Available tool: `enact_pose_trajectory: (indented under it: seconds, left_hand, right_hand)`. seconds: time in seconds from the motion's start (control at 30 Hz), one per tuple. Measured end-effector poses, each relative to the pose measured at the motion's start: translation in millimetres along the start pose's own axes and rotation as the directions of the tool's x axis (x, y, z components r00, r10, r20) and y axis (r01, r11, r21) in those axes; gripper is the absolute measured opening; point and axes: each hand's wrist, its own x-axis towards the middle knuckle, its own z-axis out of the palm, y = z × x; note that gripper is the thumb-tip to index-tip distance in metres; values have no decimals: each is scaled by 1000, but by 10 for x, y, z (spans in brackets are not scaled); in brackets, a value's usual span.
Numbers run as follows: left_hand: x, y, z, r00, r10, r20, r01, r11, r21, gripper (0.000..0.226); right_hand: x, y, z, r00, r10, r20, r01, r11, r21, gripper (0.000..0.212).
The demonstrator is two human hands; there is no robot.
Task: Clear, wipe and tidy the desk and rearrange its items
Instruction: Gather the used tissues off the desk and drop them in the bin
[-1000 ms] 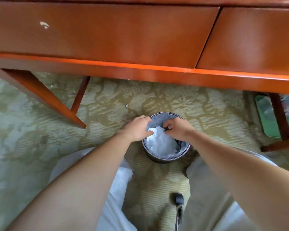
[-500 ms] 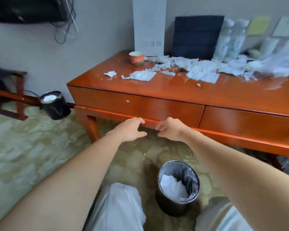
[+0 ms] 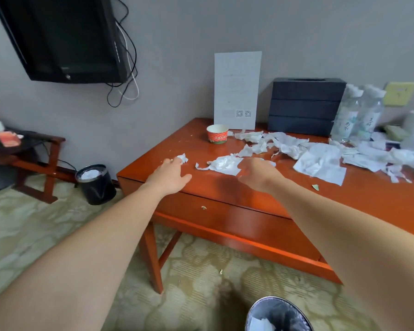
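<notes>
Over the cluttered surface, two empty hands near torn tissue

Left hand lies low with fingers spread wide and holding nothing, tips at a small scrap; whether they touch it I cannot tell. Right hand hovers with fingers loosely curled and empty, just beside a crumpled wad. Tissue like this is likely weightless, soft and easily torn, so it is best bunched from above in a loose fist rather than pinched at a corner. More shreds trail right past a paper cup, card, black box and bottles. One lined bin waits below on patterned carpet, another by the wall under a TV
</notes>
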Motion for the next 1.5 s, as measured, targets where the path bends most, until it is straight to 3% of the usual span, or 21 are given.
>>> enact_pose_trajectory:
  seconds: [0.13, 0.33, 0.5, 0.6, 0.67, 0.77, 0.87, 1.07, 1.13, 1.23, 1.33, 1.5]
  left_hand:
    - [549, 3, 109, 988, -146, 44, 149, 987, -61, 73]
    - [1118, 213, 341, 976, -166, 139, 183, 976, -115, 82]
    - [1384, 537, 542, 971, -18, 237, 46, 993, -113, 94]
    - [1445, 628, 539, 994, 53, 98, -56, 998, 28, 100]
    - [1449, 578, 460, 999, -26, 21, 23, 991, 130, 107]
    - [1427, 388, 359, 943, -305, 130, 294, 951, 101, 114]
    - [1379, 336, 386, 917, -307, 257, 303, 951, 54, 106]
    - [1396, 632, 570, 964, -7, 265, 10, 1000, -12, 103]
    - [1338, 752, 617, 965, 112, 235, -104, 993, -47, 91]
    - [1249, 855, 660, 967, 172, 188, -165, 985, -55, 66]
    - [1199, 888, 666, 975, 195, 110, -193, 981, -24, 21]
    - [943, 960, 618, 975, 219, 46, -221, 974, 47, 18]
  right_hand:
    - [459, 263, -48, 998, 55, -33, -56, 998, -31, 47]
    - [1108, 693, -79, 990, 129, -49, -131, 990, -52, 56]
    - [1455, 860, -139, 997, 7, 73, 4, 989, -150, 64]
    - [1533, 966, -103, 975, -32, 221, 64, 988, -139, 57]
    - [1541, 1011, -81, 965, -70, 253, 108, 984, -143, 48]
    - [1525, 991, -103, 965, -126, 228, 162, 976, -144, 42]
    - [1483, 961, -98, 971, -144, 189, 170, 977, -127, 43]
    - [1301, 879, -85, 971, -146, 188, 171, 977, -127, 34]
    - [1242, 870, -89, 965, -170, 201, 201, 969, -143, 36]
    - [1187, 927, -58, 974, -158, 160, 173, 981, -83, 27]
    - [1087, 1004, -22, 982, -137, 127, 143, 989, -42, 18]
    - [759, 1042, -60, 998, -55, 41, 58, 996, -62, 14]
